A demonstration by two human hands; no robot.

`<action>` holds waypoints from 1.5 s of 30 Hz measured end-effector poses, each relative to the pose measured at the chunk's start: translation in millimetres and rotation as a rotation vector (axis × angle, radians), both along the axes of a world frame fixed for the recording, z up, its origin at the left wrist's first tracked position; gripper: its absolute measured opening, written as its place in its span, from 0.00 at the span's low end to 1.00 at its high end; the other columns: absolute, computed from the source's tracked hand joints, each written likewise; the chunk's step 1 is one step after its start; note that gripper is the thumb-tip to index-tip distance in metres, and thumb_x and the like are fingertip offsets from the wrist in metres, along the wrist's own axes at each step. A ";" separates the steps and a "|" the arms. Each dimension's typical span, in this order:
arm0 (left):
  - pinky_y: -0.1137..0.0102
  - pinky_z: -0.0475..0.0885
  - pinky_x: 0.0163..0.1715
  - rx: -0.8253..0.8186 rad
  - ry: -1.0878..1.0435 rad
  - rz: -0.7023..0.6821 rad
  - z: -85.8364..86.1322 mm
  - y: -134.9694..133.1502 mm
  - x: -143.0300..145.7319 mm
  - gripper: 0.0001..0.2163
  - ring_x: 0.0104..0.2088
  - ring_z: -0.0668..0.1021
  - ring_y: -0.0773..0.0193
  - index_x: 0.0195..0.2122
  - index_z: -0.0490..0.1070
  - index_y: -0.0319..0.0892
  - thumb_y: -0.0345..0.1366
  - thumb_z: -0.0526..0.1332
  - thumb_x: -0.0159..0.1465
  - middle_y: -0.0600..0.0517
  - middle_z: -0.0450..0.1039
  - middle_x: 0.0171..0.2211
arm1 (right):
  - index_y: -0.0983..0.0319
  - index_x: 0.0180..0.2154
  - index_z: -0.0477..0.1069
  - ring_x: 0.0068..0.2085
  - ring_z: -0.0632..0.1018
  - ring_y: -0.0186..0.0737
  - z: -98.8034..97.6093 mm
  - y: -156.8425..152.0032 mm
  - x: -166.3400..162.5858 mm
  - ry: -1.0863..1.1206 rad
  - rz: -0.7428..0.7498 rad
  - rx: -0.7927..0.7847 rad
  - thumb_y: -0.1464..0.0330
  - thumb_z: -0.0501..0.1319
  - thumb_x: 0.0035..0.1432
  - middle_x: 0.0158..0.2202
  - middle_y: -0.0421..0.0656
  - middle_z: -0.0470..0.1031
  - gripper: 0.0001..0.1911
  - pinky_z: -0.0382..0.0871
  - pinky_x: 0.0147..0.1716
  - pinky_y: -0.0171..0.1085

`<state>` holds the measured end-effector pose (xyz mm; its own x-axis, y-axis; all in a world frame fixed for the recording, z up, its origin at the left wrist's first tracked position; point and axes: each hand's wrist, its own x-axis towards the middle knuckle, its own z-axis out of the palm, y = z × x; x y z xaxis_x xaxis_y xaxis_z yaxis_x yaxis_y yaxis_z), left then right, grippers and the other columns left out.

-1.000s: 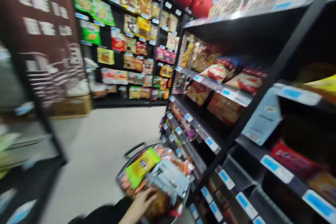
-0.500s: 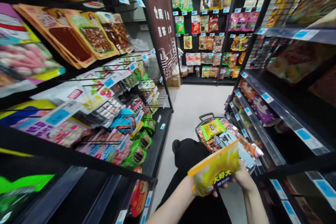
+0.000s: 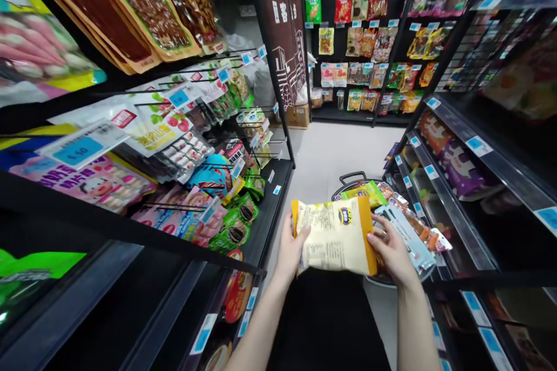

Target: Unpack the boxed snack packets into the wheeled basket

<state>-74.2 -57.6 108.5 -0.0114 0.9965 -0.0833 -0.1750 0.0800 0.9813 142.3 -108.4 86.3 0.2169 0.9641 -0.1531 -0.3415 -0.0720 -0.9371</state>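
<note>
A snack bag, cream with orange-yellow ends and small print, is held level in front of me. My left hand grips its left end, thumb on top. My right hand is closed on the right end, with the fingers bent over the orange edge. Just beyond the bag stands a shopping basket on the floor, partly hidden by the bag and my right hand. In it lie a yellow-green packet, a light blue packet and several orange-brown packets.
Shelves with hanging snack packets line my left side. Racks with price-tagged ledges run along the right. The pale aisle floor leads to a wall display and a cardboard box.
The snack bag has been turned over: its yellow side faced me, now the cream printed side does. Both hands now hold its ends. My view has shifted slightly downward.
</note>
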 end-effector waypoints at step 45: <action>0.48 0.59 0.56 0.640 1.175 -0.444 11.3 -19.0 38.5 0.11 0.50 0.67 0.50 0.42 0.64 0.43 0.43 0.58 0.63 0.47 0.66 0.45 | 0.60 0.31 0.68 0.27 0.69 0.33 -8.9 9.2 -25.2 -0.125 0.008 0.059 0.55 0.67 0.51 0.27 0.37 0.72 0.16 0.64 0.27 0.31</action>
